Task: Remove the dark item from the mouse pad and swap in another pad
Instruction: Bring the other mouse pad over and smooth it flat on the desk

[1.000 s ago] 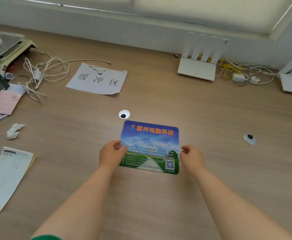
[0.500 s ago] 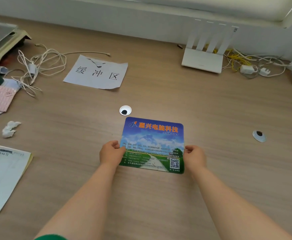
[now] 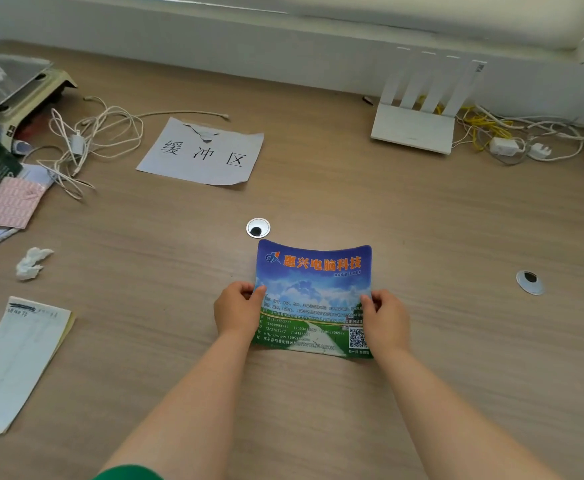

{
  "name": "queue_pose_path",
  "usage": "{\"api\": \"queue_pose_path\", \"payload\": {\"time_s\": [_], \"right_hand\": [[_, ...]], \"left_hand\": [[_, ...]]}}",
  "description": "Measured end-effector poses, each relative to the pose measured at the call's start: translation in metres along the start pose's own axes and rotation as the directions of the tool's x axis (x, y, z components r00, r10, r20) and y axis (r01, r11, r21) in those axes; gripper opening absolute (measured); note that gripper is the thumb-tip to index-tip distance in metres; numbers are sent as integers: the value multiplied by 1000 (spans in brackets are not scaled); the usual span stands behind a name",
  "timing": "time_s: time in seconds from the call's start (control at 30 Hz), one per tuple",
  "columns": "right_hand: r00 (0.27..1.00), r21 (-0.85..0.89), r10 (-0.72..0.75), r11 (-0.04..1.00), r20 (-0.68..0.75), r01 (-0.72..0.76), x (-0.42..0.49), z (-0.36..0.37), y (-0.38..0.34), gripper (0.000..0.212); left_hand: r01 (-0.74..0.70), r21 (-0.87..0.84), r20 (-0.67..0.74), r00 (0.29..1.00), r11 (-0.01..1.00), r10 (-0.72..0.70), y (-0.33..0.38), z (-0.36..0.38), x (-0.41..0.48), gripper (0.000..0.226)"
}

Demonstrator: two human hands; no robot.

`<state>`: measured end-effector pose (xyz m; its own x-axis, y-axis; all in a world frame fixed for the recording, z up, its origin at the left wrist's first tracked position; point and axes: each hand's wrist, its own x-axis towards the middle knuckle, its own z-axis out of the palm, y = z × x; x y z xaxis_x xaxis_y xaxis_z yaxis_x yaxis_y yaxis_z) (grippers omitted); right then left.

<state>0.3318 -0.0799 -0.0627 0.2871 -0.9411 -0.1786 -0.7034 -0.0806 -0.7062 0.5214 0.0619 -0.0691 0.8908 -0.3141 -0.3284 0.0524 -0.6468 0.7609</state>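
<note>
Now both hands pinch the printed mouse pad [image 3: 313, 299] by its side edges: left hand [image 3: 237, 310] fingers closed on the left edge, right hand [image 3: 386, 318] on the right. Pad bows upward just below the grommet hole [image 3: 258, 227], likely being lifted or placed on the tabletop [image 3: 318, 410]. No dark item visible.

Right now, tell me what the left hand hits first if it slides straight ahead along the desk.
Probably the round desk grommet just beyond the left hand holding the mouse pad; depth is uncertain.
</note>
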Motion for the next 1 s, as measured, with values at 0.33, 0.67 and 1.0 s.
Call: {"api": "queue_pose_path", "payload": {"time_s": [0.33, 0.67, 1.0], "right_hand": [[996, -22, -57, 998, -68, 55, -11, -51, -23, 19], [969, 63, -114, 989, -217, 130, -36, -131, -52, 22], [947, 127, -86, 983, -310, 131, -60, -207, -33, 19]], "left_hand": [[-177, -28, -55, 983, 984, 175, 31, -22, -36, 16], [-329, -184, -90, 944, 926, 317, 89, -43, -79, 16], [-470, -184, -73, 882, 863, 465, 133, -32, -138, 15]]}}
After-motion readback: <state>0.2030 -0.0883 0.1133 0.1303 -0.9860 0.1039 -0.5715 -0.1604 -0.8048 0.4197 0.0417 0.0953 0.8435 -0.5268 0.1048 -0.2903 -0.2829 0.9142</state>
